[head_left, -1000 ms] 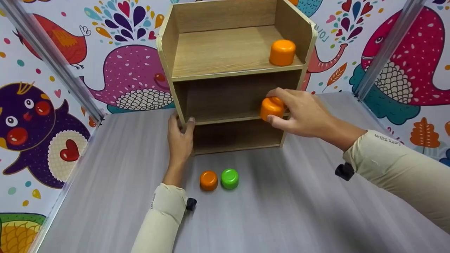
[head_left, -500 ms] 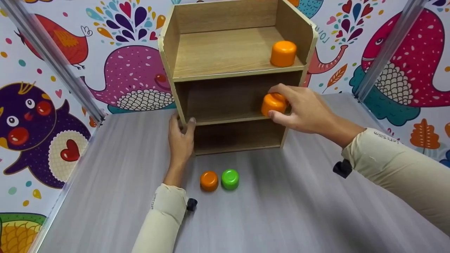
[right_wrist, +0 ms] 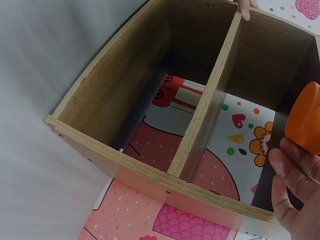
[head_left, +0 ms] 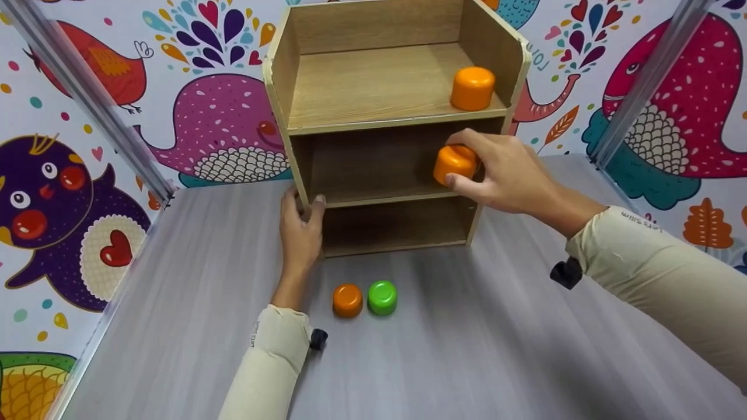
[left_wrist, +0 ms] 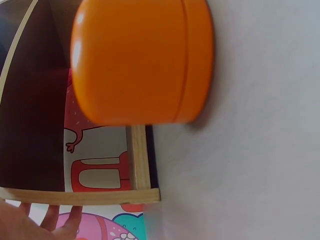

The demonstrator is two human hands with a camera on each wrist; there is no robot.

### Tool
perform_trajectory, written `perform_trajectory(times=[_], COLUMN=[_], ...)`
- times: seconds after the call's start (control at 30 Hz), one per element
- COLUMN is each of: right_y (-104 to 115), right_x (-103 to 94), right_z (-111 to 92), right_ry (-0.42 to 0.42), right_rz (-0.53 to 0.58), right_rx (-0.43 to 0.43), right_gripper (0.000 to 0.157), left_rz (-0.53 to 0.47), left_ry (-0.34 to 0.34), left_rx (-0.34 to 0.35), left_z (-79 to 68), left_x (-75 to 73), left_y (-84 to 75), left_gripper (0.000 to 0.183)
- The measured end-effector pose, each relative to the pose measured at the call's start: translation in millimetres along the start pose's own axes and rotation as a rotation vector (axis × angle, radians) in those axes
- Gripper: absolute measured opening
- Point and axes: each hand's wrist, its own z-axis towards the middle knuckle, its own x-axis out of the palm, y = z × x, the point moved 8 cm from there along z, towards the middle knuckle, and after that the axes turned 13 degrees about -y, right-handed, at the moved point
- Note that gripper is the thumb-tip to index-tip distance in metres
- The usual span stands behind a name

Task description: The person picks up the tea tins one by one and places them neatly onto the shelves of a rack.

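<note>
My right hand pinches an orange round-topped cylinder between thumb and fingers. It is held slightly tilted in front of the right part of the middle compartment of a wooden shelf. In the right wrist view this orange cylinder shows at the right edge, over the fingers. My left hand grips the shelf's left side panel low down, thumb at the front edge; its other fingers are partly hidden. Another orange cylinder stands on the top board, at the right front.
A smaller-looking orange cylinder and a green cylinder stand side by side on the grey table, in front of the shelf. Printed wall panels and metal posts enclose the table behind and at the sides.
My right hand has risen slightly with the orange cylinder in front of the middle compartment. The left hand keeps its grip on the side panel.
</note>
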Motion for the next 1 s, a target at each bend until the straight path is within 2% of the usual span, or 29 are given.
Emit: perform_trajectory(times=[0.37,0.8,1.0], right_y=[1.7,11.0,14.8], right_x=[-5.6,-16.2,-21.9], right_z=[8.9,16.6,21.2], right_ry=[-0.011,-0.053,-0.057], right_rz=[-0.005,-0.003,-0.013], right_rx=[0.011,-0.048,-0.043], right_gripper=[0.048,0.046,0.049], left_rz=[-0.017,0.000,0.007], left_ry=[0.000,-0.024,-0.029], left_rx=[0.013,0.010,0.009], left_z=[0.5,-0.7,-0.9], left_x=[-0.7,-2.0,-1.3], left_y=[0.3,-2.0,-2.8], left_gripper=[0.046,0.045,0.045])
